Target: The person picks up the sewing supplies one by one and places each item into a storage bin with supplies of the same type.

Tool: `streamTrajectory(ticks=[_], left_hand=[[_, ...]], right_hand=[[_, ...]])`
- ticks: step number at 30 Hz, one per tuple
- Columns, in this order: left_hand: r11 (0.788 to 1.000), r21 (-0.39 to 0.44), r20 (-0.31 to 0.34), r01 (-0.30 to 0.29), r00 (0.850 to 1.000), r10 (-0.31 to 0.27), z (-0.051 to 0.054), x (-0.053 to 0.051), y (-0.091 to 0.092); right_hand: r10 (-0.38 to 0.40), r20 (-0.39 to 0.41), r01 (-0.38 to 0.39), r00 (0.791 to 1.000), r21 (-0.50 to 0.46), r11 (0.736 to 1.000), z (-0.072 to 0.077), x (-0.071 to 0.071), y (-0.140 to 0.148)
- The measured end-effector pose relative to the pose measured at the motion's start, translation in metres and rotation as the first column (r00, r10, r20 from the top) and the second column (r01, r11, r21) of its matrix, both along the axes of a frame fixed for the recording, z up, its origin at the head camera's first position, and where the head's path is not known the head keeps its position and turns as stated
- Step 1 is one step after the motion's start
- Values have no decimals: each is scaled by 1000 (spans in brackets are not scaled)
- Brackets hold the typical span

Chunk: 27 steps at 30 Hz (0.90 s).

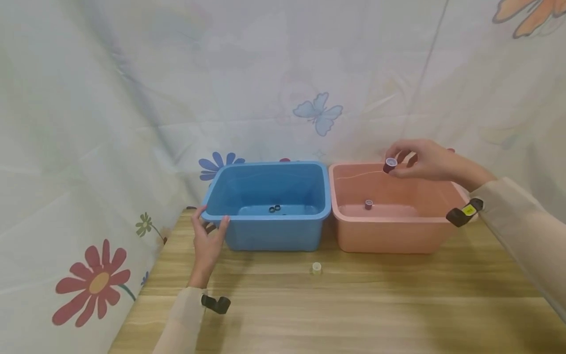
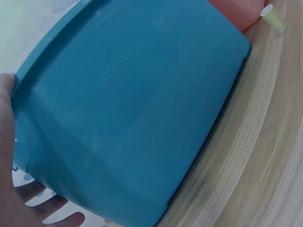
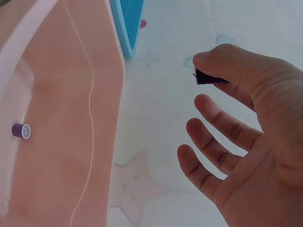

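Observation:
My right hand (image 1: 424,160) pinches a dark purple thread spool (image 1: 390,165) between thumb and forefinger above the pink bin (image 1: 389,236). In the right wrist view the spool (image 3: 208,78) looks almost black, and the other fingers are spread apart from it. Inside the pink bin lies a purple spool (image 1: 369,204). At the near left corner of the blue bin (image 1: 274,233), my left hand (image 1: 208,243) grips the rim, with the thumb on one side and the fingers round the other. Two small dark spools (image 1: 275,209) lie on that bin's floor, with part of another dark thing at the near rim.
A pale yellow-green thread spool (image 1: 316,268) stands on the wooden table (image 1: 309,314) before the bins. The bins stand side by side against a patterned cloth (image 1: 265,88). A pale strand of thread (image 3: 91,94) trails along the pink bin's inner wall.

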State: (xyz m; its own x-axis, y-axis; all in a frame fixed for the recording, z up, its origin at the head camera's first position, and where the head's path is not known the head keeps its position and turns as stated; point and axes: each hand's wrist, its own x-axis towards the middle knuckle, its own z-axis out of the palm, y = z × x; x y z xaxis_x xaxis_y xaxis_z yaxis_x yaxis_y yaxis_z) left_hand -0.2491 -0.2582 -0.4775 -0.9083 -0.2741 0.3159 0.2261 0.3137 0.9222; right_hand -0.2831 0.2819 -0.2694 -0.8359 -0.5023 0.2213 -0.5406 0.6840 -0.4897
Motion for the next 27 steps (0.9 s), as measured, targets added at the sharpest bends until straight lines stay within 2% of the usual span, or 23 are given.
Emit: streamTrajectory(ticks=[10, 16, 23, 27], left_hand=[[1000, -4, 3, 11, 1000, -11, 1, 1, 1], [1000, 1, 4, 15, 1000, -15, 5, 3, 2], [999, 4, 37, 47, 998, -47, 40, 28, 19], [999, 2, 28, 52, 998, -52, 39, 29, 18]], right_hand=[[-84, -8, 85, 996, 58, 995, -6, -24, 11], [-126, 48, 123, 991, 67, 990, -9, -32, 14], [-203, 100, 194, 974, 93, 977, -18, -40, 19], [-200, 102, 192, 974, 84, 978, -23, -44, 21]])
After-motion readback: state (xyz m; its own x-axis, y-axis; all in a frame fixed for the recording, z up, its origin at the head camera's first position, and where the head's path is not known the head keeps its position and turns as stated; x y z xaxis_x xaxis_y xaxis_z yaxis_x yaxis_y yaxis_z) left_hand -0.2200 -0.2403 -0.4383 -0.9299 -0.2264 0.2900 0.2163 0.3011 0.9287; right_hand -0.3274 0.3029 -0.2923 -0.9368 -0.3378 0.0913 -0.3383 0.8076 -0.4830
